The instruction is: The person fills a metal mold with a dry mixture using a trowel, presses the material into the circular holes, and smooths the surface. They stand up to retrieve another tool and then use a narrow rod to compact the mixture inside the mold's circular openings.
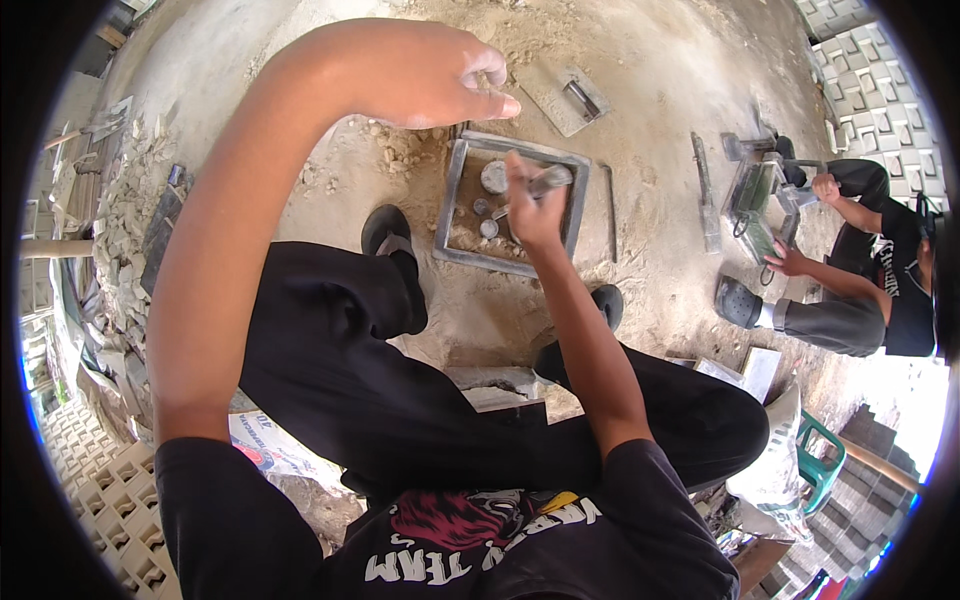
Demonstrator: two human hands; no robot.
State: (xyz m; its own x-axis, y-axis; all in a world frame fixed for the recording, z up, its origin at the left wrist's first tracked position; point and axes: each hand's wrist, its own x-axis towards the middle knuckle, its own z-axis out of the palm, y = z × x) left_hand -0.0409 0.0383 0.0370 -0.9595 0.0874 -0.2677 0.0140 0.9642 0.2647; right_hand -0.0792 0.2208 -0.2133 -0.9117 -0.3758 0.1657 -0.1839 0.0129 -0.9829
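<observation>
My left hand (440,78) is raised over the far left of a square grey metal frame (448,205) on the ground. Its dusty fingers curl loosely, the thumb apart from them, and nothing shows between them. Over the right part of the frame, my right hand (535,215) is closed on a grey cylindrical tool (550,180), slightly blurred. Several round grey pieces lie inside the frame on sandy powder, among them a larger disc (494,177) and a smaller one (489,229). My hand hides part of the frame's inside.
Beyond the frame lies a flat plate with a handle (580,100); a thin bar (609,213) is at its right. At right a co-worker (870,260) handles a greenish metal mould (760,215). Rubble (130,240) lies left, patterned blocks (885,100) far right, a green stool (820,460) near right.
</observation>
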